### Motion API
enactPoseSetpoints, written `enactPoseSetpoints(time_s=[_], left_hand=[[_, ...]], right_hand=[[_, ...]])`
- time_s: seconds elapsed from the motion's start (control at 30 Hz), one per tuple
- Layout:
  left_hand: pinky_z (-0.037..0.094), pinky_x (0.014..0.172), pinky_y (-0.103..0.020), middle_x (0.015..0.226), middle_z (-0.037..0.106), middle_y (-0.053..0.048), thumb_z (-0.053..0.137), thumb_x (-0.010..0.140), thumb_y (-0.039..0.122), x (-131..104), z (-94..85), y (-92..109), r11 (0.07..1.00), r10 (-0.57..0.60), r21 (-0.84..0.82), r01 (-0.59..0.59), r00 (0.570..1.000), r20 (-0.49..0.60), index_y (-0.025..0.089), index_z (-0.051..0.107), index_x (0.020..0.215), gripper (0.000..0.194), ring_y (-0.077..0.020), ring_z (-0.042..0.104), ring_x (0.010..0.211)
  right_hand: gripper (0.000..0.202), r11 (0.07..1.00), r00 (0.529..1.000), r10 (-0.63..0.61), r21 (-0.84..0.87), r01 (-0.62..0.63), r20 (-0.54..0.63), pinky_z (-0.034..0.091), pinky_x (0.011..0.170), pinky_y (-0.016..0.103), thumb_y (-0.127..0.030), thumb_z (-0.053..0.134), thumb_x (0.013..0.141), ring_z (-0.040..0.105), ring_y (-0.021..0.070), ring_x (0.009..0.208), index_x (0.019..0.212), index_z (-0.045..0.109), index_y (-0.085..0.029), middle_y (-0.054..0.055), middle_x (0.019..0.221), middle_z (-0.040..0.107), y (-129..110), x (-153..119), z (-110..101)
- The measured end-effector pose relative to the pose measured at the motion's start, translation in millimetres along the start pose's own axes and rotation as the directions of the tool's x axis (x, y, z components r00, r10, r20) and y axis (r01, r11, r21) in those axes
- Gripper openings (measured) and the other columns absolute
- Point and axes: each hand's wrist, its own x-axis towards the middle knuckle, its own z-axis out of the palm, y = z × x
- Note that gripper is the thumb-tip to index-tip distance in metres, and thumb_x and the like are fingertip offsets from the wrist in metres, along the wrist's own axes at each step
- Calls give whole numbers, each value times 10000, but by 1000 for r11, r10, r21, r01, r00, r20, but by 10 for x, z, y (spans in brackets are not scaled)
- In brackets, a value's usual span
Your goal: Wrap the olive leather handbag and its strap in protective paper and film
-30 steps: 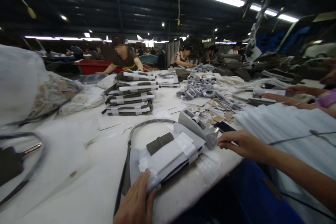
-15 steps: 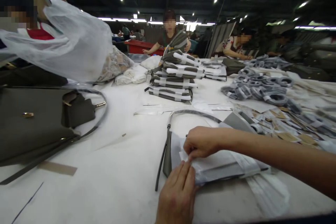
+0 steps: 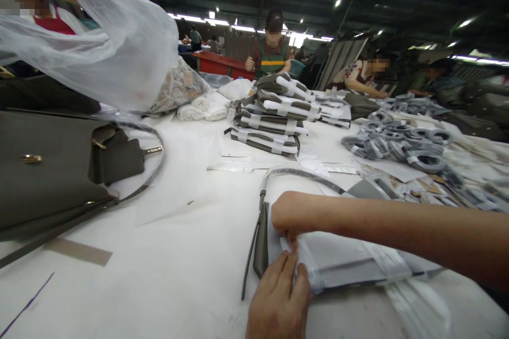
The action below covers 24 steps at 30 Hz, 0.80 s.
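Observation:
In front of me a grey handbag [image 3: 261, 243] lies on its side, its body wrapped in white translucent sheet [image 3: 342, 254]. The bag's curved handle [image 3: 306, 174] arches away at the far side, and a thin strap [image 3: 249, 259] hangs off its left end. My left hand [image 3: 278, 296] rests on the near left corner of the wrapping with fingers extended. My right hand [image 3: 288, 214] comes across from the right, curled closed on the sheet just beyond the left fingertips. Whatever its fingers pinch is hidden under the hand.
Another dark grey handbag [image 3: 47, 169] lies at the left. A co-worker holds up a large white plastic bag [image 3: 131, 47] behind it. Wrapped parts [image 3: 274, 122] are stacked ahead, with coiled grey handles [image 3: 397, 137] to the right. Another person [image 3: 274, 53] stands across the table.
My right hand has shifted slightly toward me over the sheet, still closed. My left fingers have spread a little. The person opposite has drawn their hands in from the stack. The view has shifted.

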Motion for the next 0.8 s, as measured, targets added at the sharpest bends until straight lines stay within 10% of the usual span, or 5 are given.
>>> enactPoseSetpoints(time_s=[0.23, 0.37, 0.47, 0.63, 0.8], left_hand=[[615, 828, -291, 1130, 748, -52, 340, 1018, 272, 33, -1, 9, 1000, -14, 3, 15, 999, -43, 163, 695, 1042, 372, -217, 717, 1012], [619, 822, -293, 1131, 747, -60, 358, 1013, 275, 22, 4, 4, 1000, 16, 2, -16, 998, -56, 156, 692, 1048, 356, -222, 719, 1011], [618, 831, -290, 1143, 743, -59, 381, 1006, 282, -26, 45, -25, 999, 43, 15, -42, 998, -55, 159, 690, 1060, 336, -222, 717, 1018], [601, 871, -277, 1196, 723, -53, 405, 1003, 308, -79, 89, -96, 992, 122, 41, -121, 992, -27, 161, 683, 1101, 329, -218, 702, 1061], [607, 847, -277, 1158, 738, -48, 372, 1014, 287, -20, 42, -44, 995, 90, 50, -88, 995, -39, 162, 684, 1087, 343, -208, 716, 1027]], right_hand=[[326, 998, 993, -40, 36, 44, -112, 248, 523, 276, -522, 785, 708, 553, 160, 554, 739, 771, -198, 39, 620, 697, 368, 78, 104], [366, 914, 960, 161, 401, -59, -227, 307, 561, 247, -502, 883, 551, 569, 149, 608, 698, 733, -203, 0, 662, 703, 704, 72, 297], [237, 824, 905, 329, 551, -134, -272, 383, 614, 250, -393, 828, 666, 623, 174, 674, 751, 743, -190, 24, 744, 732, 869, -17, 466], [367, 742, 803, 463, 659, -120, -375, 481, 797, 303, -452, 550, 906, 676, 229, 914, 1113, 721, -201, 84, 1039, 749, 567, -314, 716], [743, 647, 844, 466, 753, -120, -266, 451, 899, 397, -679, 720, 669, 610, 338, 1057, 1234, 677, -200, 134, 1185, 691, 181, -333, 881]])
